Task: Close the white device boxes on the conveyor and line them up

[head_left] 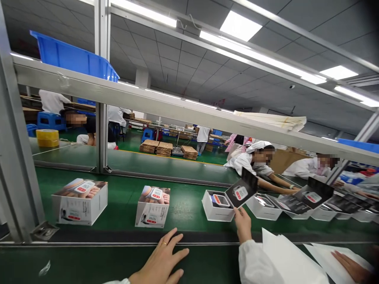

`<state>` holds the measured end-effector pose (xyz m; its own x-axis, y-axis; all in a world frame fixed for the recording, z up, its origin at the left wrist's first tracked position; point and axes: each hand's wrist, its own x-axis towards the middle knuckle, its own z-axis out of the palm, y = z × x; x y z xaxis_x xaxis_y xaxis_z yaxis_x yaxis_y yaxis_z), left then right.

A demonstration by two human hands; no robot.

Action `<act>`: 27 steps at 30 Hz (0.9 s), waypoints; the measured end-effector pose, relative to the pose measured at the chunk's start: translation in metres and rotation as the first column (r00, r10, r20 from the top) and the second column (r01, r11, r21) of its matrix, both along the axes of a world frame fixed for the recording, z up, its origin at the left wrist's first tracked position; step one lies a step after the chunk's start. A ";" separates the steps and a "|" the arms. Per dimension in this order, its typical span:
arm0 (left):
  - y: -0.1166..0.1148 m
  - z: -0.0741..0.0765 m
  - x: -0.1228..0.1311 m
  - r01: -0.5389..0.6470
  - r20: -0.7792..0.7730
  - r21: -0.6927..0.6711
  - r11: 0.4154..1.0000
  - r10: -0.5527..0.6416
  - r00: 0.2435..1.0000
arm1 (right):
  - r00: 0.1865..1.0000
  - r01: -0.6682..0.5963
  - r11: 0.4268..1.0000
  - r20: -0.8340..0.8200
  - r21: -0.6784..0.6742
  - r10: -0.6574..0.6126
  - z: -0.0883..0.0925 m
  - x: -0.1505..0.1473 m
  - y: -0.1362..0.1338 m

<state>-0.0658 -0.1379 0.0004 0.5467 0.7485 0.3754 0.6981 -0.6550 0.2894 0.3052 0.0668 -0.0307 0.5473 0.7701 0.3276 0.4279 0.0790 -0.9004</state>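
Note:
My left hand [161,260] lies flat on the near edge of the green conveyor belt [124,197], fingers spread and holding nothing, a ring on one finger. My right hand [242,224], in a white sleeve, reaches to an open white box [216,211] on the belt. Its fingers pinch the lower corner of the box's raised dark lid [242,190], which carries a picture of a device. A device [220,200] lies inside the box. Two closed printed boxes [79,201] [152,206] stand on the belt to the left.
More open boxes [299,203] with raised lids line the belt to the right. White sheets [296,256] lie at the near right, with another person's hand [352,266] on them. Workers in white [254,161] lean in from the far side. A metal frame post [17,157] stands at left.

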 end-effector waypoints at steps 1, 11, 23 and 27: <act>0.001 0.002 0.003 0.001 0.011 0.027 1.000 -0.002 1.000 | 1.000 -0.015 1.000 0.000 -0.026 0.015 -0.002 -0.007 -0.008; 0.077 0.049 0.073 -0.105 0.100 0.171 0.980 0.089 0.991 | 0.872 -0.489 0.872 -0.014 -0.022 0.488 0.015 -0.066 -0.065; 0.103 0.033 0.042 -0.140 0.134 -0.151 0.979 0.160 0.978 | 0.827 -0.497 0.864 -0.253 0.086 0.501 0.008 -0.094 -0.049; 0.106 0.085 0.024 0.013 -0.147 0.137 0.990 0.008 0.989 | 0.709 -0.606 0.793 -0.408 0.064 0.575 0.014 -0.126 -0.039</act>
<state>-0.0418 -0.0315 0.0851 0.6051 0.6940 0.3901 0.7247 -0.6830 0.0910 0.1797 0.0275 -0.0170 0.0392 0.9914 0.1250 -0.0687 0.1274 -0.9895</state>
